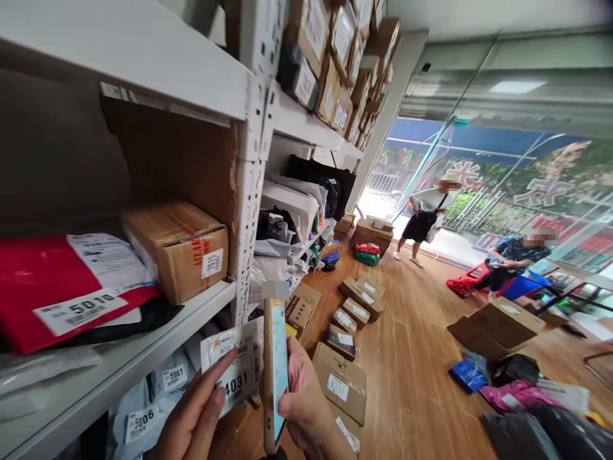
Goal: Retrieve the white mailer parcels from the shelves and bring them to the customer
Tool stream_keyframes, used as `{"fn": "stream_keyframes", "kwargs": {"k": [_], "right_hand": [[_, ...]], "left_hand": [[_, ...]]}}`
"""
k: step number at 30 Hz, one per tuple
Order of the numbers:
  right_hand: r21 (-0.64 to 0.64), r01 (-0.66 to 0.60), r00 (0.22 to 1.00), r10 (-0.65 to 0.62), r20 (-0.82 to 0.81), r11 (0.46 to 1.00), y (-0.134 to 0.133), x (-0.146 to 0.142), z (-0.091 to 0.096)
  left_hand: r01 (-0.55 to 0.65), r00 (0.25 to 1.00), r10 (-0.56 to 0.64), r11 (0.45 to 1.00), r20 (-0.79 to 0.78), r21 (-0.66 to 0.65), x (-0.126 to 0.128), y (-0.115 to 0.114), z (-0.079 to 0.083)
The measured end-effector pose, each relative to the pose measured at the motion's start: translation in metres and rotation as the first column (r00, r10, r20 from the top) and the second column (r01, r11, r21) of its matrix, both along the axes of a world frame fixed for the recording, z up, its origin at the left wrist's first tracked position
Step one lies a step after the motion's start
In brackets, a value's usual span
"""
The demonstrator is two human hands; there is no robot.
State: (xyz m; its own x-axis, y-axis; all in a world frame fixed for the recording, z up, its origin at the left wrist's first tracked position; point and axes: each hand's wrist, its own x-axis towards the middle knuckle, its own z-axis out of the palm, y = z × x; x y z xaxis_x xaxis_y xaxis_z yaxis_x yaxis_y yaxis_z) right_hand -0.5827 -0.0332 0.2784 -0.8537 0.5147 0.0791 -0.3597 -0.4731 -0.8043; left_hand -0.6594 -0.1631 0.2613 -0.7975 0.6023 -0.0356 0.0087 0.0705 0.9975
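Observation:
My right hand (306,399) is wrapped round a smartphone (274,377), thumb near the lower part of its lit screen. The phone stands upright and is seen nearly edge-on. Just left of it is a small white packet (244,367) with a printed label reading 4031. My left hand (198,409) is closed on this packet, its fingers lying across the front and the thumb hidden. Part of the packet's right side passes behind the phone.
At left, a metal shelf (191,319) bears a red parcel (48,275) and a cardboard box (182,249). Boxes (340,383) lie on the wooden floor (407,358); bags (517,393) lie at right. One person (424,214) stands near the glass front; another (512,255) sits.

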Motion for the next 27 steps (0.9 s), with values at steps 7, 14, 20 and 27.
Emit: {"fn": "stream_keyframes", "kwargs": {"k": [7, 14, 20, 27], "right_hand": [[-0.28, -0.21, 0.978, 0.203, -0.055, 0.937, 0.041, 0.045, -0.003], [-0.328, -0.129, 0.989, 0.144, 0.022, 0.936, 0.092, 0.076, -0.018], [-0.219, -0.086, 0.995, 0.093, 0.02, 0.972, 0.127, 0.101, -0.031], [-0.226, -0.003, 0.999, 0.011, 0.032, 0.974, 0.143, 0.118, -0.046]], "left_hand": [[-0.027, 0.987, 0.033, 0.999, 0.157, -0.036, 0.016, 0.069, -0.001], [0.095, 0.968, -0.084, 0.995, 0.235, -0.035, 0.046, 0.141, 0.007], [0.161, 0.951, -0.146, 0.987, 0.274, -0.031, 0.066, 0.18, 0.0], [0.212, 0.956, -0.189, 0.974, 0.224, -0.084, 0.072, 0.201, -0.02]]}}
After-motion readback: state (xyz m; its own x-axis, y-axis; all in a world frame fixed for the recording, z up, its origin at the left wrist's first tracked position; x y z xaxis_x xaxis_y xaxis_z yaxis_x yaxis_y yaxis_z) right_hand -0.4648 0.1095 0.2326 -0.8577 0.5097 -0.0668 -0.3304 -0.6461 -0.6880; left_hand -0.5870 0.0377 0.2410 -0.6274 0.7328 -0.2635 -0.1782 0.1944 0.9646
